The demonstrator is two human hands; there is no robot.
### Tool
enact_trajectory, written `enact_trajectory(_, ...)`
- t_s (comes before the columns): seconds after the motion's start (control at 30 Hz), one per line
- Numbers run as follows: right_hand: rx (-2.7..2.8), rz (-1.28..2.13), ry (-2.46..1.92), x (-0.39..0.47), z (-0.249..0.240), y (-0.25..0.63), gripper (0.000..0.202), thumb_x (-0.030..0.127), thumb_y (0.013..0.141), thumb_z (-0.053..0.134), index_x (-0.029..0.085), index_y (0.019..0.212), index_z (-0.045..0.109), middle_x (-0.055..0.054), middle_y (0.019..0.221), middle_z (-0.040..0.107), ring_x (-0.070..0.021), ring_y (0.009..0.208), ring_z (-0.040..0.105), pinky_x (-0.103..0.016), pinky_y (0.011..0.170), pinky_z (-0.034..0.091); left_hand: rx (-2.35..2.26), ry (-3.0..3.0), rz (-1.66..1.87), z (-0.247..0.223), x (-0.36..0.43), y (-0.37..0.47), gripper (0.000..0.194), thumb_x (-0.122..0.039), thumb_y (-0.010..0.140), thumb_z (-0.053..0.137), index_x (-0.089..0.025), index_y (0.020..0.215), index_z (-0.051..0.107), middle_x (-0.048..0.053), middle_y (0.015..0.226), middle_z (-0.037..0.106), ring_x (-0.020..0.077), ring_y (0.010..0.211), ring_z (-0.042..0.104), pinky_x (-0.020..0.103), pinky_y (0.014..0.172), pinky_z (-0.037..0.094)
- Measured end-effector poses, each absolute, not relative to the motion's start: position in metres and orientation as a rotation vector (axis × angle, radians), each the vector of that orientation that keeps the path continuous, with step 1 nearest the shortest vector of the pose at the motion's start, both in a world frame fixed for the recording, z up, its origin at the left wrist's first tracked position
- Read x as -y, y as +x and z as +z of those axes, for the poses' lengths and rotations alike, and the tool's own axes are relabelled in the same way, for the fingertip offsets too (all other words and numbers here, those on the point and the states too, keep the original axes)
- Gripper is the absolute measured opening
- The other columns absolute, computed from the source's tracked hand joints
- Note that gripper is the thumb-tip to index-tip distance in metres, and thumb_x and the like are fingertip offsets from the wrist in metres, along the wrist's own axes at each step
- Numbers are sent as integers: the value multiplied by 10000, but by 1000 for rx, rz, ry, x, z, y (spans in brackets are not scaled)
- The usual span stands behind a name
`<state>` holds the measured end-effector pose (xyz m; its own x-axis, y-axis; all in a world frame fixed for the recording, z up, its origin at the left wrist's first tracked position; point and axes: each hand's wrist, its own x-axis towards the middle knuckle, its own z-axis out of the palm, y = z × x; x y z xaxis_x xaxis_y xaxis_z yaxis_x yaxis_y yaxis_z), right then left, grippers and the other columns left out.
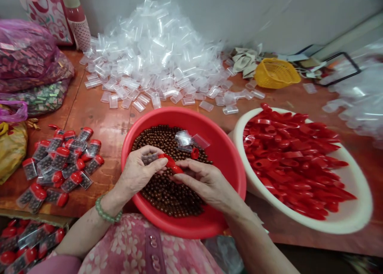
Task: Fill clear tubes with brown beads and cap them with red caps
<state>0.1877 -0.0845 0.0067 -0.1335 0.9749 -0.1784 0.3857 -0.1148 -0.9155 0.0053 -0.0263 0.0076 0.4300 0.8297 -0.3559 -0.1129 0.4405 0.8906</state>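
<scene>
Wooden tabletop (pixel 98 122) holds a red basin (pixel 227 162) of brown beads (pixel 167 194). Over it, the left hand (pixel 140 172) pinches a bead-filled clear tube (pixel 149 158) while the right hand (pixel 203 182) presses a red cap (pixel 172 164) on. Behind lie a bowl of red caps (pixel 299 162) and empty tubes (pixel 155 54).

Your left hand (pixel 140 171) curls closed above the red basin (pixel 227 154), fingers pinching. Your right hand (pixel 206 182) meets it fingertip to fingertip over the same basin, forearms angled inward.
</scene>
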Motion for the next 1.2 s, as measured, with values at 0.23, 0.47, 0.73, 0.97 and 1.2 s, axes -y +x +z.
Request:
enact_trajectory(0.23, 1265, 1100, -1553, 89, 5, 187, 253, 405, 783, 719, 206, 937, 724, -36, 764, 736, -173, 665, 684, -285, 616, 567, -966, 969, 727, 9, 24, 5, 220, -315, 744, 715, -159, 831, 588, -27, 640, 619, 86, 590, 577, 213, 610, 468)
enact_trajectory(0.47, 988, 872, -1514, 85, 6, 175, 170, 305, 704, 799, 239, 851, 746, -15, 787, 740, -163, 705, 688, -305, 694, 584, -915, 998, 625, 7, 25, 6, 209, -324, 772, 686, -144, 826, 594, -5, 660, 634, 90, 596, 572, 225, 618, 464)
enact_trajectory(0.73, 1128, 813, -1468, 87, 2, 153, 175, 289, 746, 765, 235, 907, 727, -39, 875, 754, -201, 796, 703, -364, 774, 590, -829, 1057, 584, 4, 26, 3, 231, -354, 777, 683, -135, 829, 629, -14, 697, 589, 92, 634, 555, 228, 626, 439)
enact_trajectory(0.97, 1104, 846, -1467, 79, 6, 157, 113, 285, 828, 693, 231, 926, 679, -19, 858, 728, -145, 757, 683, -272, 707, 569, -732, 889, 451, 8, 25, 5, 379, -404, 639, 804, -130, 796, 594, -18, 646, 608, 82, 589, 570, 223, 617, 460)
enact_trajectory(1.2, 1222, 871, -1342, 70, 20, 147, 107, 252, 853, 663, 241, 958, 678, 5, 848, 717, -120, 731, 677, -237, 665, 556, -664, 879, 443, 6, 25, 4, 336, -347, 627, 800, -136, 705, 551, -45, 572, 571, 69, 519, 528, 211, 550, 422)
